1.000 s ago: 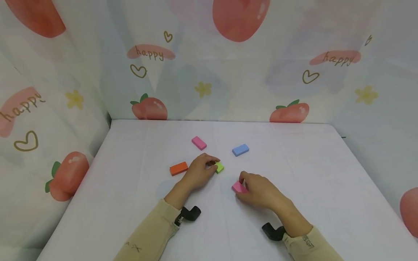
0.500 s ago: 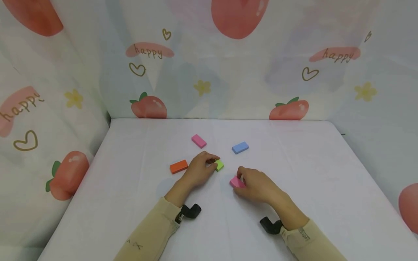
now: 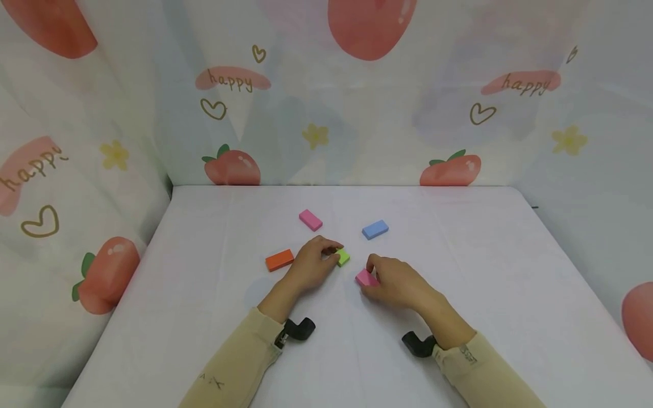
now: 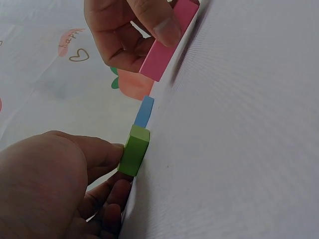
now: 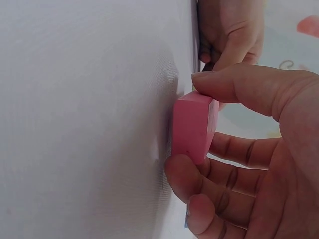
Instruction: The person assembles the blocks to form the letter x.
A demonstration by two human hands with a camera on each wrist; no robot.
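Observation:
My left hand [image 3: 309, 265] pinches a lime-green block [image 4: 133, 152] between thumb and fingers, low at the white tabletop. Just to the right, my right hand [image 3: 400, 281] grips a pink block [image 5: 192, 129] by its sides, thumb on one edge and fingertips on the opposite one. A short gap separates the two blocks in the head view. In the left wrist view, the pink block is close over the cloth, with a shadow beside it. Part of the green block is covered by the left fingers in the head view.
An orange block [image 3: 279, 260] lies just left of the left hand. Farther back are a second pink block [image 3: 310, 220] and a blue block [image 3: 375, 229]. The white table [image 3: 204, 226] meets a printed fabric wall [image 3: 367, 141] at the back and sides.
My right hand has moved left and slightly away from the body, bringing its pink block closer to the green one. The left hand has stayed in place on the green block.

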